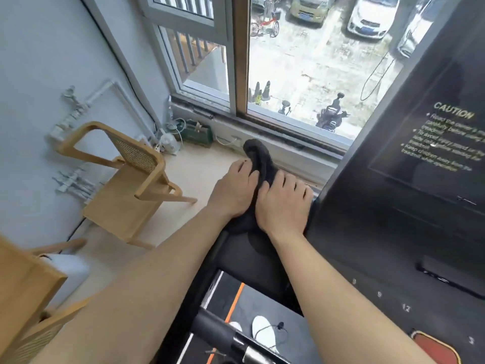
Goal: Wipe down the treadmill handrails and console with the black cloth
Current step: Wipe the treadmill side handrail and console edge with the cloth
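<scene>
The black cloth (pixel 258 160) is bunched over the upper left corner of the treadmill, beside the console (pixel 409 195). My left hand (pixel 232 190) presses on the cloth's left side and my right hand (pixel 283 203) on its right side, fingers spread over it. The cloth's far end sticks up past my fingertips; its near part lies under my palms. The console is a dark panel with a CAUTION label at the right. A black handrail (pixel 223 334) with a silver grip runs across the bottom of the view.
A wooden chair (pixel 131 179) stands on the pale floor to the left, with wall pipes behind it. A large window (pixel 301 74) lies ahead over a parking lot. The treadmill belt with an orange stripe (pixel 236 298) and white shoes (pixel 262 329) are below.
</scene>
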A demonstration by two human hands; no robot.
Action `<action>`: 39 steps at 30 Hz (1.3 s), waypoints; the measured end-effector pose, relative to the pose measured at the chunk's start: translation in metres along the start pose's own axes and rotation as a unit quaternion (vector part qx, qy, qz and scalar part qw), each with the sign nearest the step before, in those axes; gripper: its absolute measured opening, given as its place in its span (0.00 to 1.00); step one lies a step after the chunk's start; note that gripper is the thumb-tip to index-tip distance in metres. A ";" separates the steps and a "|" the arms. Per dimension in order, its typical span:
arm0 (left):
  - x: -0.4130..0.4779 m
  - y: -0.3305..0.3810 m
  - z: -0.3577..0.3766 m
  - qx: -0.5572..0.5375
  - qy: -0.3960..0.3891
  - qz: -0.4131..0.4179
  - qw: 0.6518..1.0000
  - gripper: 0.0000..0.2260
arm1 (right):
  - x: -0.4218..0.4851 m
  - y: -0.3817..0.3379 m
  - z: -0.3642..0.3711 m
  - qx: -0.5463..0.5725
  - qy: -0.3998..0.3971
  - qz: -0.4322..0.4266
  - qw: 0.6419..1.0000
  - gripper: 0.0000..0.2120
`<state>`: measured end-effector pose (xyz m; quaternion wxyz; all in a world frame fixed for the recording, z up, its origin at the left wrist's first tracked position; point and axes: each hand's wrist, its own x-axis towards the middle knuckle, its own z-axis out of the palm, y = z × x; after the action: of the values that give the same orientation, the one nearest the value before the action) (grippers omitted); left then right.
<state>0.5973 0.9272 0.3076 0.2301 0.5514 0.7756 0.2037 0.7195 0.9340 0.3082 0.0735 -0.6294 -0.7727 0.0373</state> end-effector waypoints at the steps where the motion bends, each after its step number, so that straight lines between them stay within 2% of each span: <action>1: -0.008 -0.004 0.003 0.015 0.009 0.020 1.000 0.13 | -0.009 0.002 0.003 -0.005 0.002 -0.003 1.000 0.20; 3: -0.006 -0.006 0.002 0.040 0.010 0.060 0.997 0.13 | -0.012 0.001 0.003 -0.006 -0.006 0.013 1.000 0.21; 5: 0.015 -0.002 0.003 0.113 -0.007 0.110 0.988 0.13 | 0.007 -0.003 -0.001 -0.007 -0.038 0.041 0.998 0.20; 8: 0.059 0.016 0.000 0.155 -0.091 0.072 0.981 0.16 | 0.047 0.002 -0.010 0.048 -0.126 0.090 0.987 0.21; 10: 0.079 0.027 0.001 0.189 -0.160 0.050 0.967 0.19 | 0.062 0.007 -0.020 0.104 -0.193 0.134 0.967 0.21; 12: 0.082 0.032 0.002 0.202 -0.176 0.044 0.962 0.21 | 0.062 0.009 -0.019 0.083 -0.183 0.117 0.972 0.20; 13: 0.076 0.032 -0.001 0.205 -0.166 0.051 0.963 0.20 | 0.056 0.008 -0.016 0.040 -0.153 0.082 0.984 0.20; 15: 0.048 0.024 -0.003 0.235 -0.081 0.147 0.957 0.17 | 0.031 0.006 -0.005 -0.040 -0.077 0.028 0.996 0.20; 17: 0.022 0.014 -0.005 0.243 0.008 0.281 0.928 0.13 | 0.010 0.004 0.000 -0.050 -0.056 0.024 0.997 0.21; 19: 0.015 0.003 -0.003 0.226 0.024 0.312 0.922 0.11 | 0.005 0.004 0.000 -0.043 -0.056 0.027 0.997 0.22; 21: 0.034 0.007 -0.004 0.193 -0.017 0.234 0.953 0.14 | 0.021 0.005 -0.003 -0.034 -0.072 0.036 0.996 0.22; 22: 0.046 0.014 -0.006 0.193 -0.070 0.173 0.963 0.16 | 0.034 0.006 -0.005 -0.016 -0.100 0.052 0.994 0.22; 23: 0.057 0.019 -0.007 0.208 -0.115 0.135 0.962 0.18 | 0.047 0.007 -0.006 0.008 -0.123 0.067 0.990 0.21; 25: 0.067 0.028 -0.007 0.238 -0.159 0.124 0.950 0.18 | 0.059 0.007 -0.005 0.038 -0.153 0.090 0.984 0.20; 26: 0.063 0.030 -0.008 0.251 -0.150 0.145 0.945 0.18 | 0.054 0.006 -0.005 0.016 -0.133 0.075 0.988 0.20; 28: 0.040 0.026 -0.011 0.227 -0.077 0.185 0.953 0.17 | 0.031 0.005 -0.002 -0.024 -0.057 0.028 0.998 0.20; 30: 0.009 0.012 -0.009 0.212 0.013 0.240 0.947 0.16 | 0.004 0.007 0.003 -0.008 0.000 0.004 1.000 0.17; 31: -0.007 0.004 -0.006 0.213 0.036 0.255 0.943 0.17 | -0.009 0.007 0.004 0.003 -0.001 -0.001 1.000 0.19; 32: -0.021 -0.002 -0.004 0.206 0.046 0.248 0.945 0.19 | -0.021 0.006 0.003 0.006 -0.017 -0.002 1.000 0.24; 34: -0.045 -0.016 0.002 0.175 0.014 0.192 0.966 0.23 | -0.045 0.003 0.003 0.009 -0.049 0.002 0.999 0.31; 36: -0.057 -0.025 0.004 0.155 0.002 0.168 0.974 0.24 | -0.060 -0.002 0.003 0.015 -0.066 0.003 0.998 0.33; 39: -0.042 -0.030 0.008 0.190 -0.013 0.193 0.963 0.25 | -0.050 -0.004 0.002 0.017 -0.062 0.017 0.998 0.33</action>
<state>0.5912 0.8788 0.2893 0.0873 0.7267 0.6759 0.0863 0.7250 0.8839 0.3034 0.0358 -0.6378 -0.7640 0.0909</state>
